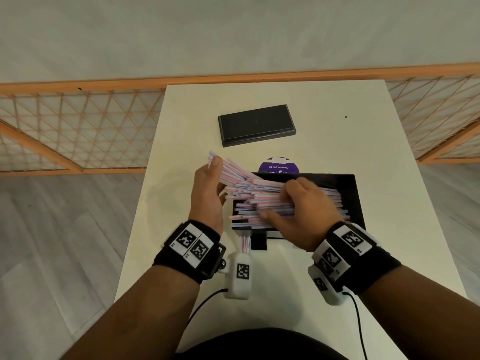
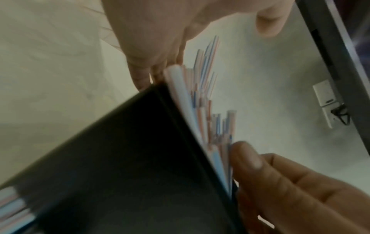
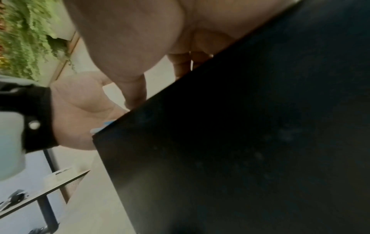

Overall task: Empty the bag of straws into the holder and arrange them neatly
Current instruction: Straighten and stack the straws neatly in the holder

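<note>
Pressing straws, right hand curls; left hand flat.

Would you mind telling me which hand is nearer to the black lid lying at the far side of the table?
Left. The left hand is at the straws' fanned-out ends, just short of the lid; the right hand lies farther back, over the holder.
</note>
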Motion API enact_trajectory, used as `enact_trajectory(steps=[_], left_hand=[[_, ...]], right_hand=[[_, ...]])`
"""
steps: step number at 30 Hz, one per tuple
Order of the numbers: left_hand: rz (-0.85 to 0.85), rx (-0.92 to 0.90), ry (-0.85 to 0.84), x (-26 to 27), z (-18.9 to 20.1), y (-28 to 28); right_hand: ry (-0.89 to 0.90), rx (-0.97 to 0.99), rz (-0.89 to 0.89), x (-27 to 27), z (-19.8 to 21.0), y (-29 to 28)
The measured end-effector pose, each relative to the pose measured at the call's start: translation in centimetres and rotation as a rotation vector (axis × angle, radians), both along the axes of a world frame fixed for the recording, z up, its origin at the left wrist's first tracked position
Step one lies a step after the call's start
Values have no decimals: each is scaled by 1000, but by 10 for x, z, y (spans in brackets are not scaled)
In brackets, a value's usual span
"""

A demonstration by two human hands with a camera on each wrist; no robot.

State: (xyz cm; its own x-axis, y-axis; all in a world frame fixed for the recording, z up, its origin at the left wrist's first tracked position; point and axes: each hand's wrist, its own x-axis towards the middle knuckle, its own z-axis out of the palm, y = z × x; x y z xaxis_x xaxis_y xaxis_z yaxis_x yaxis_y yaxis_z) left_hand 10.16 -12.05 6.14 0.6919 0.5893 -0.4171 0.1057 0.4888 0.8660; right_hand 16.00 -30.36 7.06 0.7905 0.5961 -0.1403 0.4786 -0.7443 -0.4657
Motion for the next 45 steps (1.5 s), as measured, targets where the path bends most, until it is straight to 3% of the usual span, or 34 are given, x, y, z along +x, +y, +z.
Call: enact_trajectory(steps=[6,9,11,14,17,21,28,35,45], left_hand=[[7,-133,-35,-32,-33,-9],[51,-90,121,-41,-49,-13],[0,227,351,-45,-66,-13],[-362,737,653,-49,-76,-15],[-638,844,762,-50,-88,-22],[-602,668,797,-50,-100,-29],[-409,354,613,-62,-97,-37],[-609,262,613,-78,-101,-31],[-625,199,552,-66,-103,-25]], right_hand=[[41,-52,107,-6,1,-4],[49,-36,95,-6,2,-3],[51,-32,95,-6,2,-2],[36,-54,84,-6,1,-2],[8,-69,73,-6,-1,-2],[20,-76,58,-5,-2,-1],[21,-58,74,-5,-3,-2],[3,-44,92,-4,-8,-2],[1,-14,81,-4,-11,-3]])
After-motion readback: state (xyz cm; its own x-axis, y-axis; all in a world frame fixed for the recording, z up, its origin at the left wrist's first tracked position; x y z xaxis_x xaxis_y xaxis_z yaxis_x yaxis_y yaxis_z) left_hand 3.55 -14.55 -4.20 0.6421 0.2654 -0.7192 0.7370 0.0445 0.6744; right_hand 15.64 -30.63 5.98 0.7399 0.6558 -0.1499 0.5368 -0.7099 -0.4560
